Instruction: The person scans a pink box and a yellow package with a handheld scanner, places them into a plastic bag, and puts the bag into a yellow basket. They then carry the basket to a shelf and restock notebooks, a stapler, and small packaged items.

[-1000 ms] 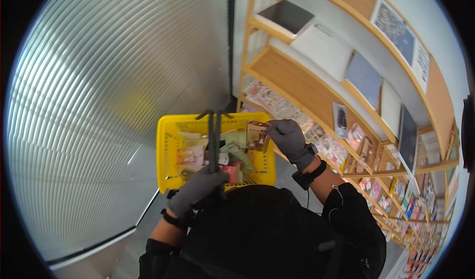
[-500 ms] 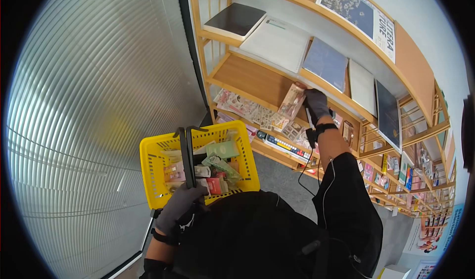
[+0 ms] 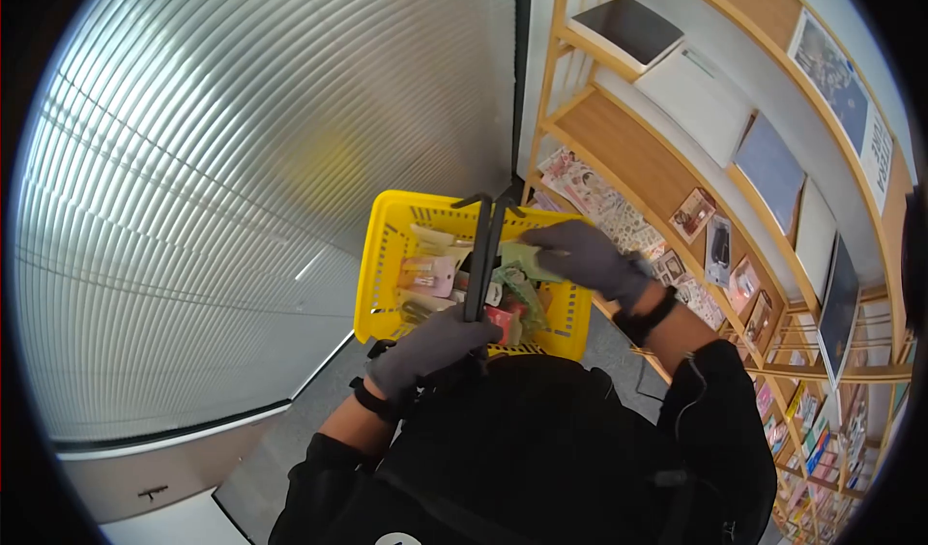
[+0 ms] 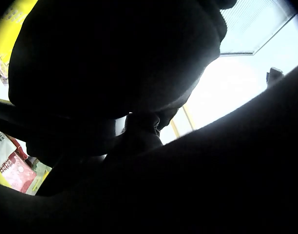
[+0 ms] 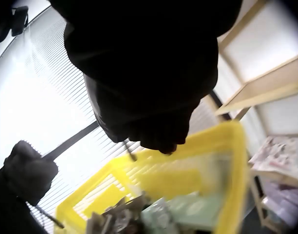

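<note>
My gloved left hand (image 3: 435,352) grips the black handle (image 3: 481,265) of a yellow shopping basket (image 3: 369,279). Several packaged goods lie in the basket, among them a pink packet (image 3: 428,276), a pale green packet (image 3: 527,259) and a red one (image 3: 500,323). Over the basket's right side is my gloved right hand (image 3: 585,257), with nothing seen in its fingers, which overlap the pale green packet in the head view. The right wrist view shows that hand (image 5: 144,97) dark above the yellow rim. On the shelf to the right lies a small brown-and-pink packet (image 3: 694,213).
A wooden shelf unit (image 3: 619,139) runs along the right, carrying notebooks (image 3: 771,166), small packets and sticker sheets (image 3: 599,192). On the left stands a ribbed translucent panel (image 3: 242,158). Grey floor (image 3: 319,381) shows below the basket.
The right hand carried the brown-and-pink packet from over the basket to the shelf, let it go there, and came back over the basket. The left hand keeps gripping the handle.
</note>
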